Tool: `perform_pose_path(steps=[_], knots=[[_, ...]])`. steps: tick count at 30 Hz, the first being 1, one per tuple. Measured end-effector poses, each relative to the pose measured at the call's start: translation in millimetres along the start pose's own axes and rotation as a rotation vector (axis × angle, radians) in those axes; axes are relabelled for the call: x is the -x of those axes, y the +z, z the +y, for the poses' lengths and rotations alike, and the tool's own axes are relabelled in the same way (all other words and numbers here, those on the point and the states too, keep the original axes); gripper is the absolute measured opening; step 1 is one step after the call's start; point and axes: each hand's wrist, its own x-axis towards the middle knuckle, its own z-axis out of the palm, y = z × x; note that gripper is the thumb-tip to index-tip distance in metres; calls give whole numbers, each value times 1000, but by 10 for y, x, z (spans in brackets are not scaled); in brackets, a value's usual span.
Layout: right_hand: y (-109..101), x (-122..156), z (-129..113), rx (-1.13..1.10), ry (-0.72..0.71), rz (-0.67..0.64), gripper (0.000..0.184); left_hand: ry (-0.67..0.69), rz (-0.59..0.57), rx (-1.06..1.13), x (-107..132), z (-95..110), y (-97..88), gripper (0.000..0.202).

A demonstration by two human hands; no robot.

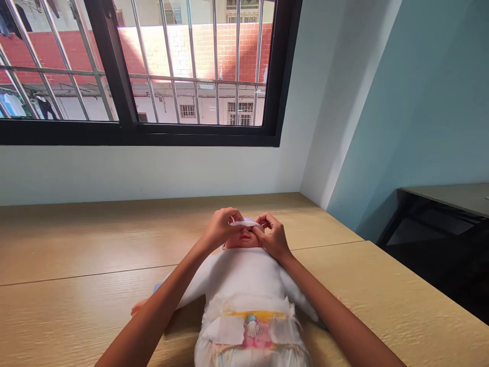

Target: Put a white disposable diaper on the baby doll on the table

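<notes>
The left grip [222, 224] and right grip [274, 237] are pinching, fingers nearly closed, opposite edges of a white cap [246, 223] that is spanning the space between them. Uneven pulling could be leaving it crooked. Just below both grips, the white-clothed doll [244, 275] is lying face-up on the counter [95, 224]; hard tugging could be sliding it.

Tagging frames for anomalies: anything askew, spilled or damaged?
Mildly odd: the pale cap, pinched by the left hand and right hand, sits low, so the doll's eyes aren't visible. The diaper's upper edge looks rumpled. No spill or damage shows.
</notes>
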Motion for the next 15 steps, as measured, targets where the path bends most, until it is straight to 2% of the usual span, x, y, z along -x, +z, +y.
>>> perform_pose_path(steps=[7,15], knots=[[-7,3,51,46,-83,-80,3,-22,52,-206,65,72,-16,14],[8,-13,106,55,-76,-68,7,-20,-4,-180,23,-34,-52,11]])
